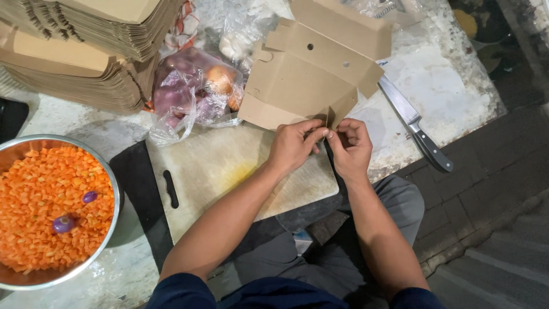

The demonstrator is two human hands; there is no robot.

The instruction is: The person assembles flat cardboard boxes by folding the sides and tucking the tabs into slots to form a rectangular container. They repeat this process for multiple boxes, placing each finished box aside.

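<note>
Your forearms enter from 6 o'clock and meet just above the centre. Your left hand (pixel 294 146) and your right hand (pixel 350 146) sit side by side, almost touching, both pinched shut on the lower edge of a flat brown cardboard box blank (pixel 311 71). Left thumb and fingers clamp the bottom flap; right fingertips close on the same flap at its notched corner. That blank is partly folded, with punched holes in its upper panel, and extends from your hands toward 12 o'clock, tilted up off the work surface.

Directly under your hands lies a pale cutting board (pixel 229 171), stained yellow near its middle, with a slot handle on its 9 o'clock side. It rests on a dark mat (pixel 134 189).

At 10 o'clock from the blank, a clear plastic bag of onions (pixel 194 88) lies just beside the board, touching the blank's left edge. Beyond it, at 10 to 11 o'clock, stand stacks of flat cardboard blanks (pixel 80 51).

At 3 o'clock from the blank, a kitchen knife (pixel 414 123) with a dark handle lies on the white worktop (pixel 452 97), blade pointing toward 11 o'clock, apart from your right hand.

At 8 o'clock, well apart, a metal bowl (pixel 111 177) holds diced carrot (pixel 46 206), with two small purple onions (pixel 64 224) on top.
</note>
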